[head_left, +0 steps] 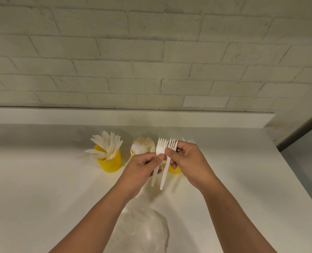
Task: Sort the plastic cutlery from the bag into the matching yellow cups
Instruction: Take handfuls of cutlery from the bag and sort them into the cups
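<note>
Left hand (145, 164) grip pinched on left fork (158, 154); right hand (188, 159) grip pinched on right fork (167, 167), tines up.

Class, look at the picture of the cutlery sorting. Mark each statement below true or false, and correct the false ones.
1. Each hand holds a white fork. True: left hand, right hand.
2. The left cup holds spoons. False: it holds knives.
3. The middle cup holds spoons. True.
4. The clear bag lies behind the cups. False: it lies near the person, under the arms.
5. The forks point tines down. False: tines up.
</note>
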Demonstrator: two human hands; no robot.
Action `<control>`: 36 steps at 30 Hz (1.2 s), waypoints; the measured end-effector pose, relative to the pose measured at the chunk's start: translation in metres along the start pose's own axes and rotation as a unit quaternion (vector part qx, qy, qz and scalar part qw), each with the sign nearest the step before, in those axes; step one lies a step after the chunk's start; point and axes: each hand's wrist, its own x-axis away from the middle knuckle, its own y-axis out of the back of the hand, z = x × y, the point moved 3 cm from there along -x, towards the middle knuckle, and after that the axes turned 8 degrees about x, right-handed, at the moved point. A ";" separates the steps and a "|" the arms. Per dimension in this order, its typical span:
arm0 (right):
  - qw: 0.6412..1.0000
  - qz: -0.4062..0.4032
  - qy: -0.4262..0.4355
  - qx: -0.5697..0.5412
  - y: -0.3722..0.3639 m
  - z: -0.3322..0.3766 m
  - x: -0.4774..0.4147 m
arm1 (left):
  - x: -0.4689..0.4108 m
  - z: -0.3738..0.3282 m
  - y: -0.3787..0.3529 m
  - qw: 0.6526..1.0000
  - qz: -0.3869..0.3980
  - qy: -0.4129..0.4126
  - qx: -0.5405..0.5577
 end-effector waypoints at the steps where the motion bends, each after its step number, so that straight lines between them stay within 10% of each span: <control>1: 1.000 0.004 0.002 0.005 0.000 0.001 0.000 | -0.001 -0.001 0.000 1.000 0.002 0.002 0.002; 20: 0.992 -0.010 -0.009 -0.127 0.008 -0.011 -0.001 | -0.015 0.002 -0.005 0.999 -0.029 -0.003 0.024; 36: 0.995 -0.087 0.017 0.051 0.024 -0.009 -0.007 | -0.042 -0.003 -0.014 0.999 0.012 0.027 -0.012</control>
